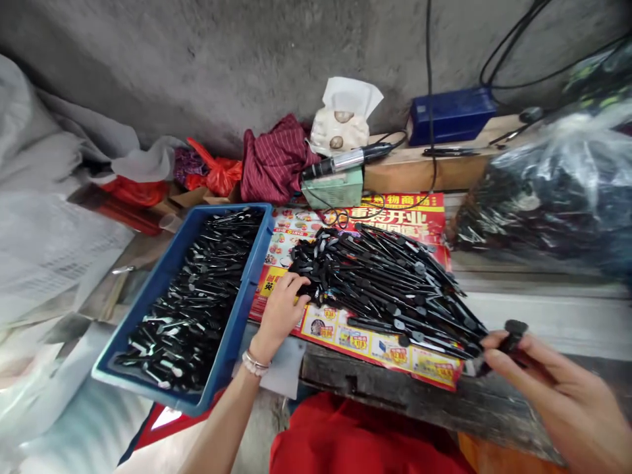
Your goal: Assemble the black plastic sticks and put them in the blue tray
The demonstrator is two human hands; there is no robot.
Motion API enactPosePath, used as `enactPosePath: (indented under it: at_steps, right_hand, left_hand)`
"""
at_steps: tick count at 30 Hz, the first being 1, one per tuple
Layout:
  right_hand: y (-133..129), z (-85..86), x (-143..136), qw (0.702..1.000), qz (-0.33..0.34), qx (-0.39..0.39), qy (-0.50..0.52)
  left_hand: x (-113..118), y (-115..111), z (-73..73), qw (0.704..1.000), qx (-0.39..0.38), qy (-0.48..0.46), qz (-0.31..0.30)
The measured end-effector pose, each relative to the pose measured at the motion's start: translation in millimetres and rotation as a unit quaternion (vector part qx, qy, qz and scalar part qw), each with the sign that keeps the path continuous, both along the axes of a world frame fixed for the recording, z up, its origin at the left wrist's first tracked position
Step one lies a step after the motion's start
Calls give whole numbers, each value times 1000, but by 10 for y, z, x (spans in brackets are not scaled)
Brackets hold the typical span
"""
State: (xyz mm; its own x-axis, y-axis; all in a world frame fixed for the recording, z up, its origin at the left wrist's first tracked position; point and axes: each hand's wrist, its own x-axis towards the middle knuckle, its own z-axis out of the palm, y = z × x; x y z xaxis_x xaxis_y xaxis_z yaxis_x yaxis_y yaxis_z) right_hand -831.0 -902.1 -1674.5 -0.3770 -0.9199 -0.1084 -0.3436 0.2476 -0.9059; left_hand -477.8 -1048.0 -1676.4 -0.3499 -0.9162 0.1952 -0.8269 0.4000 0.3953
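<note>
"Both grips?"
"Right hand (557, 380), near right: fingers pinching a dark, blunt-ended piece (516, 326). Left hand (281, 307): fingers curled at the left end of the slim black pile (395, 280); can't tell if gripping."
"Progress?"
"Pile loose, fanned on glossy printed paper (340, 334); blue plastic tray (143, 390) at left heaped with more. Which lot's finished, can't tell."
"Far side?"
"Crumpled striped maroon cloth (274, 158), rough grey wall (212, 59)."

The location appears to be a workshop. A tub (245, 289) of black pieces (197, 276) stands left of the left fingers (298, 284); a tool (350, 160) and bare wall (237, 66) lie beyond.
</note>
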Motion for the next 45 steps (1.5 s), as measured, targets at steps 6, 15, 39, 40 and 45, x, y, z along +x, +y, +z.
enactPosePath:
  at_steps: [6, 15, 39, 40, 45]
  right_hand:
    - [-115, -64, 599, 935, -22, 65, -348]
    - [-185, -129, 783, 900, 44, 96, -424]
    - [-210, -264, 944, 947, 232, 103, -198]
    - [-205, -260, 936, 948, 234, 103, -187]
    - [-198, -223, 908, 954, 254, 87, -133]
  left_hand:
    - [-42, -39, -82, 999, -34, -1, -13]
    - [-40, -83, -107, 995, -43, -17, -88]
    - [-840, 338, 170, 815, 419, 400, -16]
    - [-851, 342, 159, 818, 418, 394, -20]
    - [-836, 349, 119, 858, 380, 338, -64]
